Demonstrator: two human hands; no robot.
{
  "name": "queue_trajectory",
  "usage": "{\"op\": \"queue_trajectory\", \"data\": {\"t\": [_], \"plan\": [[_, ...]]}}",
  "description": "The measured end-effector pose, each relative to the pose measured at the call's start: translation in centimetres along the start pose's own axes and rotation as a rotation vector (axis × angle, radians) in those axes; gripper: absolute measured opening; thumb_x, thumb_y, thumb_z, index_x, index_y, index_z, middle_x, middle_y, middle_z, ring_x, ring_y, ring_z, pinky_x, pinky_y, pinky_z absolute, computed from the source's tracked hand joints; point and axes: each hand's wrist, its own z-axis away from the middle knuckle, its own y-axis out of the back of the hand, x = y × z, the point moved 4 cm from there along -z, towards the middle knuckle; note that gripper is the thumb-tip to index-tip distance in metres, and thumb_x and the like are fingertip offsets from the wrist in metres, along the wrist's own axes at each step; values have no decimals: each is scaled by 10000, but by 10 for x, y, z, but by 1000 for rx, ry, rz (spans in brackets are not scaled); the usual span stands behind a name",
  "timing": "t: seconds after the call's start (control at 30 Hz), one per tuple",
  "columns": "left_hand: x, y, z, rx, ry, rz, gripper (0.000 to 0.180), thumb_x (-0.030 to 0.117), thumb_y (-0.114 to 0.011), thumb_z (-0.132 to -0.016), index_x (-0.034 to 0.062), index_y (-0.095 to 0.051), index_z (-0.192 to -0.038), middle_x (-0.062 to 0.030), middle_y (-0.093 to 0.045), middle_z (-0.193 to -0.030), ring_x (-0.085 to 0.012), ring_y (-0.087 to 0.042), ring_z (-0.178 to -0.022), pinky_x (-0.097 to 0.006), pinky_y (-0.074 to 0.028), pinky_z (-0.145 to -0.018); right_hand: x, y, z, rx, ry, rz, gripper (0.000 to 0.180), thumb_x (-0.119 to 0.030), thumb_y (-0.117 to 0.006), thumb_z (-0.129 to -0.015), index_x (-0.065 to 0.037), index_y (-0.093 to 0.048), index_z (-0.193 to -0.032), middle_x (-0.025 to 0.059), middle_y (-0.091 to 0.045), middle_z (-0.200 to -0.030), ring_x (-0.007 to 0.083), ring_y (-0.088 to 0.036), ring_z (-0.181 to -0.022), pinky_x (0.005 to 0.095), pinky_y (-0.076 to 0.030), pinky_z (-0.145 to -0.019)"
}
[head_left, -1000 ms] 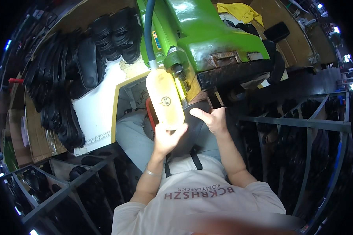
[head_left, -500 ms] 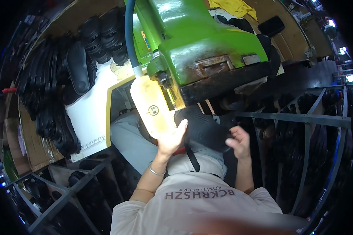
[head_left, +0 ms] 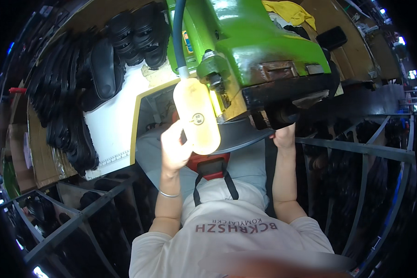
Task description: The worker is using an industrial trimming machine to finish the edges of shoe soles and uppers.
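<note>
Head view. A black, curved, sole-like piece (head_left: 241, 137) is held beneath the head of a green machine (head_left: 264, 48), above the lap. The 2 hands are set well apart. The piece's right end is gripped at its edge by the right hand (head_left: 285, 135). The left hand (head_left: 175, 147) is placed beside a lit yellow lamp (head_left: 197, 104), its fingers partly hidden; whether the piece is clamped there cannot be told. Black soles (head_left: 60, 85) are piled beside the white tabletop (head_left: 110, 132).
</note>
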Motion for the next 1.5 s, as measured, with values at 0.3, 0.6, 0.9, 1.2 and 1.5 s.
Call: {"op": "queue_trajectory", "data": {"t": [0.3, 0.6, 0.9, 1.2, 1.5], "plan": [[-7, 59, 35, 167, 195, 74, 160, -46, -651, -766, -50, -587, -914, -85, -638, -866, -113, -594, -773, -238, -481, -715, 0, -68, 9, -199, 198, -15, 346, -12, -637, -794, 42, -525, -1116, 31, -586, -1014, 110, -539, -921, 250, -425, -846], [-13, -41, 20, -27, 313, -166, 259, -25, -726, -731, -16, -612, -963, -23, -616, -822, -68, -556, -673, -214, -466, -635, -6, 31, -27, 133, 321, -20, 286, 2, -576, -816, 60, -553, -1096, 83, -615, -1009, 133, -580, -906, 238, -439, -816], [5, 14, 10, 70, 70, 75, 190, -31, -659, -766, -53, -622, -952, -74, -648, -862, -109, -602, -780, -235, -487, -715, 5, -27, -4, 39, 143, -208, 349, -26, -627, -810, 63, -523, -1132, 70, -594, -1050, 112, -559, -918, 233, -423, -839], [-19, 49, 58, 20, 270, 99, 134, -67, -631, -792, -23, -535, -876, -94, -645, -853, -99, -604, -770, -223, -480, -693, 9, -62, 11, -146, 178, -62, 367, 22, -669, -769, 35, -537, -1111, 33, -594, -995, 91, -564, -873, 223, -448, -793], [-68, -45, 109, -188, 430, -200, 172, 45, -729, -763, -7, -567, -785, 61, -522, -641, -1, -394, -528, -192, -351, -464, 20, -70, 3, -157, 10, -78, 389, 16, -741, -704, 39, -563, -1049, 51, -620, -881, 152, -612, -807, 262, -491, -770]]}}
